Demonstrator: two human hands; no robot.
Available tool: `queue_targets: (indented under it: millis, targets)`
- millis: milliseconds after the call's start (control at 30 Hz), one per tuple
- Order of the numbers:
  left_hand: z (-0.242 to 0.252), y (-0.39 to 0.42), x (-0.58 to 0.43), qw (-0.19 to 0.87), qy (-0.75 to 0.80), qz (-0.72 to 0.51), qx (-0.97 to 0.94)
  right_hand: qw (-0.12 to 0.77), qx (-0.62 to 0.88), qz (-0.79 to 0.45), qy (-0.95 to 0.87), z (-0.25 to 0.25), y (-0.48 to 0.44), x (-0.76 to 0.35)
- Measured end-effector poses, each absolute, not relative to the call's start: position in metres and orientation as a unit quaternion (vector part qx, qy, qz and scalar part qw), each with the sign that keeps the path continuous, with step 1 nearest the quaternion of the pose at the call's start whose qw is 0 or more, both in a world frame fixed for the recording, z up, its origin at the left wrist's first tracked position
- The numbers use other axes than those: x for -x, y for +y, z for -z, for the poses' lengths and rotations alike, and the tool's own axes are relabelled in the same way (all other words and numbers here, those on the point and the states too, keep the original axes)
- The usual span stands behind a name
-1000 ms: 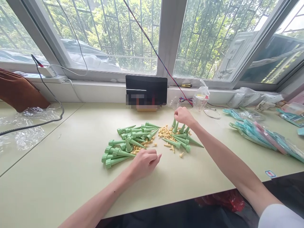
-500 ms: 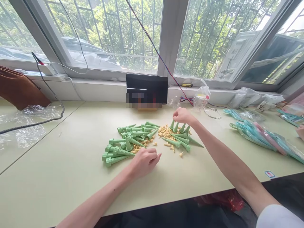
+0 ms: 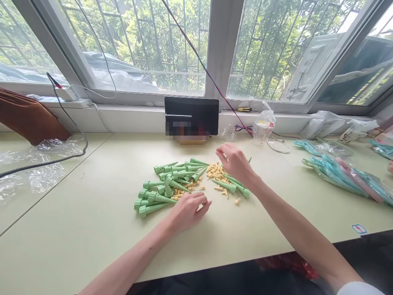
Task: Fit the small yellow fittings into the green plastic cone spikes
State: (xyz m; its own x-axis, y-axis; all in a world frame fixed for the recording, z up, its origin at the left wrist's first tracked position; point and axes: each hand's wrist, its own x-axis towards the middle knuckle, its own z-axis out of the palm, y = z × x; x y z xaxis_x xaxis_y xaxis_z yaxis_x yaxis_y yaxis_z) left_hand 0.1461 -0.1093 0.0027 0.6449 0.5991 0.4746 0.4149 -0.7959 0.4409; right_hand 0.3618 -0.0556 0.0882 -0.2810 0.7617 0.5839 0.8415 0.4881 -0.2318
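My left hand (image 3: 188, 211) rests on the table at the near edge of a heap of green plastic spikes (image 3: 158, 196). Its fingers are loosely curled, the thumb stands apart, and no object shows in it. Raised over the right-hand group of spikes is my right hand (image 3: 235, 164), its fingers bent and slightly apart, with nothing visible between them. It hides most of the spikes behind it. Small yellow plastic pegs (image 3: 216, 170) lie between the two green groups, and some lie under the left heap. A single yellow peg (image 3: 237, 201) lies nearer the front.
A dark-screened tablet (image 3: 192, 116) leans by the window sill. Bagged turquoise and pink items (image 3: 337, 172) lie at the right, near a bagged cup (image 3: 264, 127) and a coiled white cable (image 3: 278, 145). At the left are a brown bag (image 3: 30, 116), a black cable (image 3: 69, 155) and clear wrappers (image 3: 46, 176).
My right hand has come away from the upright spike it was gripping, and its fingers have opened. The left thumb and fingers have spread slightly. The view has shifted a little.
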Motion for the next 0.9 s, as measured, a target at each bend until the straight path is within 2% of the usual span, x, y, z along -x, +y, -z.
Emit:
queue_targets:
  millis: [133, 267, 467, 667, 900]
  targets:
    - [-0.003, -0.109, -0.145, 0.168, 0.304, -0.297, -0.89, 0.337, 0.514, 0.066, -0.786, -0.045, -0.07, -0.353]
    - [-0.001, -0.105, -0.143, 0.132, 0.284, -0.294, -0.903, 0.346, 0.5, 0.066, -0.791, -0.013, -0.073, -0.352]
    - [-0.001, -0.099, -0.142, 0.103, 0.249, -0.336, -0.902, 0.34, 0.516, 0.051, -0.784, -0.012, -0.078, -0.347]
    - [-0.003, -0.097, -0.142, 0.091, 0.257, -0.342, -0.9, 0.396, 0.51, -0.002, -0.764, -0.011, -0.078, -0.343]
    - [-0.004, -0.098, -0.144, 0.09, 0.255, -0.342, -0.9, 0.329, 0.534, -0.004, -0.779, 0.0, -0.072, -0.341]
